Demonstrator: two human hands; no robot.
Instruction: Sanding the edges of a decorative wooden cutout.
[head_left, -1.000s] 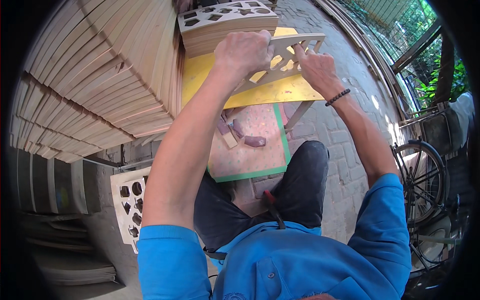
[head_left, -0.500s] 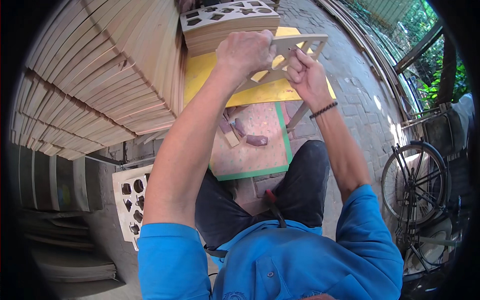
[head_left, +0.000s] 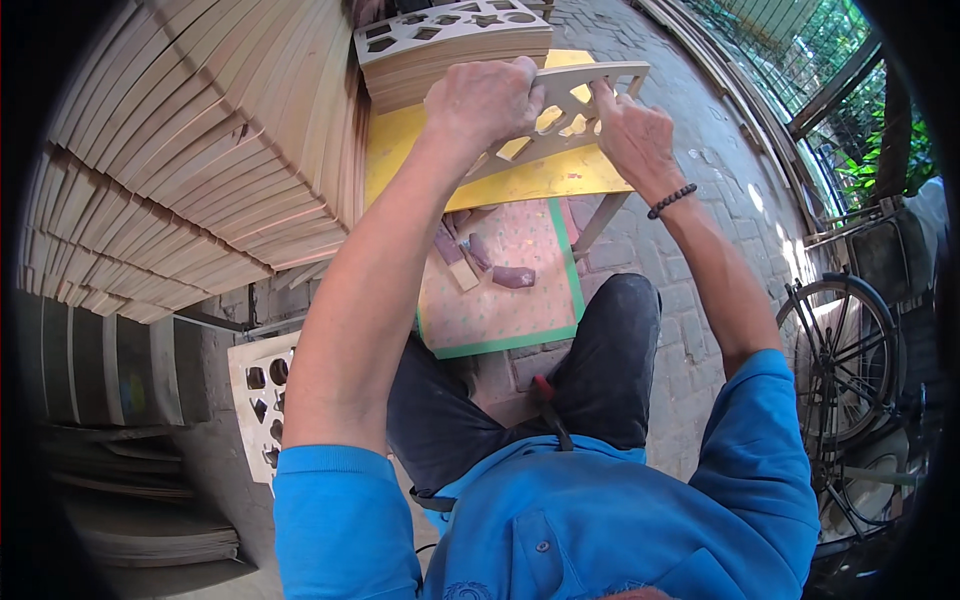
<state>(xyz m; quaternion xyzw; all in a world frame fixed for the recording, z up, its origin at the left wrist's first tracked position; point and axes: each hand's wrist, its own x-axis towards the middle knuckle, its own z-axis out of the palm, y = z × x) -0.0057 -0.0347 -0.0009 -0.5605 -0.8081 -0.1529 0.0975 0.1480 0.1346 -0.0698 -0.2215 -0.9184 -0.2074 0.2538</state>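
A pale wooden board (head_left: 568,77) with shaped cutouts stands tilted on edge above a yellow tabletop (head_left: 570,178). My left hand (head_left: 487,100) is closed over its upper left edge. My right hand (head_left: 637,138), with a dark bead bracelet on the wrist, is at the right-hand cutouts. Its fingers are curled, the fingertips at an opening; whatever they pinch is hidden. Behind the board, a stack of similar cutout boards (head_left: 455,62) sits on the yellow top.
Tall stacks of wooden slats (head_left: 200,170) rise at the left. Below the table lies a pink mat with green edging (head_left: 508,345), bearing purple-wrapped blocks (head_left: 514,277). Another cutout board (head_left: 245,385) is by my left arm. A bicycle (head_left: 840,360) stands at the right on brick paving.
My right hand has shifted slightly right and turned, knuckles now up, with its fingertips at a cutout. The board has tilted a little; my left hand keeps its hold.
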